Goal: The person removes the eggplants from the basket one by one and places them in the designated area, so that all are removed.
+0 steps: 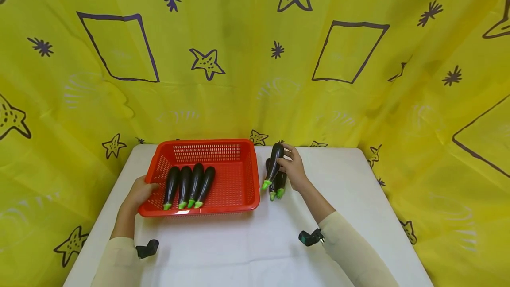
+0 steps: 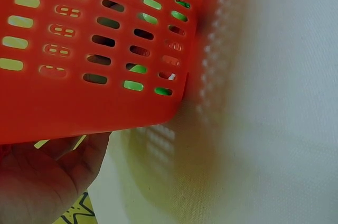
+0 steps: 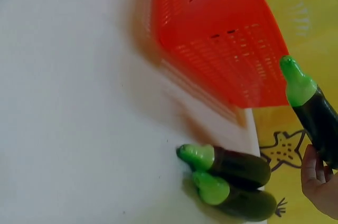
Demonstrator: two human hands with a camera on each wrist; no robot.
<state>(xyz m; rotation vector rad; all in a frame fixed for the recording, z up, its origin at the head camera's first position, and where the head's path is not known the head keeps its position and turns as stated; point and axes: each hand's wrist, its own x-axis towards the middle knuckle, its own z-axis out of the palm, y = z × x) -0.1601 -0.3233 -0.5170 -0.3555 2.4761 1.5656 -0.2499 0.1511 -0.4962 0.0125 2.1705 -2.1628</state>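
Note:
A red plastic basket [image 1: 239, 147] stands on the white table [image 1: 255, 242], with several dark eggplants [image 1: 189, 186] lying side by side in its left half. My left hand [image 1: 139, 192] holds the basket's left front corner; the left wrist view shows the basket wall [image 2: 79, 60] above my left hand [image 2: 47, 176]. My right hand [image 1: 292, 167] grips one eggplant [image 1: 274, 165], lifted just right of the basket with its green stem down. Two more eggplants [image 1: 279, 185] lie on the table beneath it, seen as eggplants [image 3: 232, 179] in the right wrist view, where the held eggplant [image 3: 311, 110] hangs above.
Yellow cloth with stars and shapes [image 1: 255, 56] hangs behind and on both sides of the table. Bare white tabletop lies in front of the basket and to the right of my right hand.

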